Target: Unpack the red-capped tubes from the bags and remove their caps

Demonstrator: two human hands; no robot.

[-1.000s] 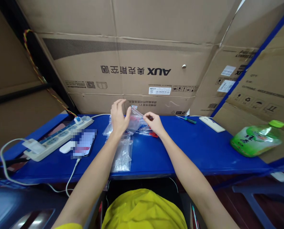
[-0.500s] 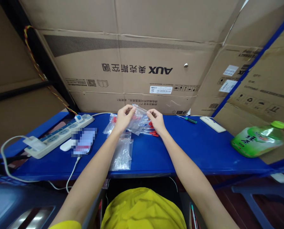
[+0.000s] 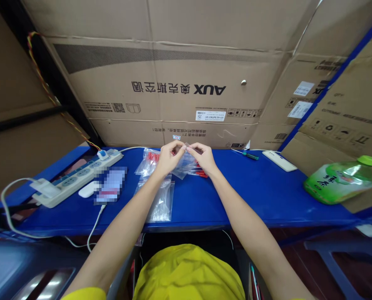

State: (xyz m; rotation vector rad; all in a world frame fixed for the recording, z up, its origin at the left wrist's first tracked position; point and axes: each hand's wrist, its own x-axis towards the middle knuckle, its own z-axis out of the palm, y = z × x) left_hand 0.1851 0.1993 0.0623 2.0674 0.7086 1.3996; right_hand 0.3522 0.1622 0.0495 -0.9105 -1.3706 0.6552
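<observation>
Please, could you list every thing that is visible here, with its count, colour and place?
small bag: one, clear, between both hands
bag pile: several, clear, table, under left forearm
red pieces: several, red, table, by right hand
power strip: one, white, table left
screwdriver: one, green handle, table back
flat device: one, white, beside screwdriver
bottle: one, green, lying at right
boxes: several, brown, behind table
table: one, blue
left hand: pinches small bag
right hand: pinches small bag
</observation>
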